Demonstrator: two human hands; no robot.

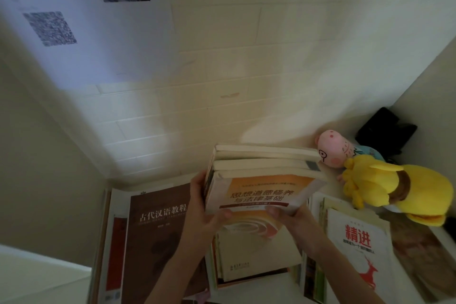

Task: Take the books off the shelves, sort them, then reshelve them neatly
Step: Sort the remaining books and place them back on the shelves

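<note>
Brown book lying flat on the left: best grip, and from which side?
Grip the brown book by its long left edge, coming from above-left, thumb on cover, fingers under. It lies flat, cover up, and that edge shows clear over the red-and-white book beneath. Its right side is hidden behind the left hand holding the stack of books, so probably blocked.

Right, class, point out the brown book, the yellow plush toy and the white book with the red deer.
brown book [154, 244], head view, front cover below the title.
yellow plush toy [419, 187], head view, its body.
white book [345, 273], head view, bare cover beside the deer.
</note>
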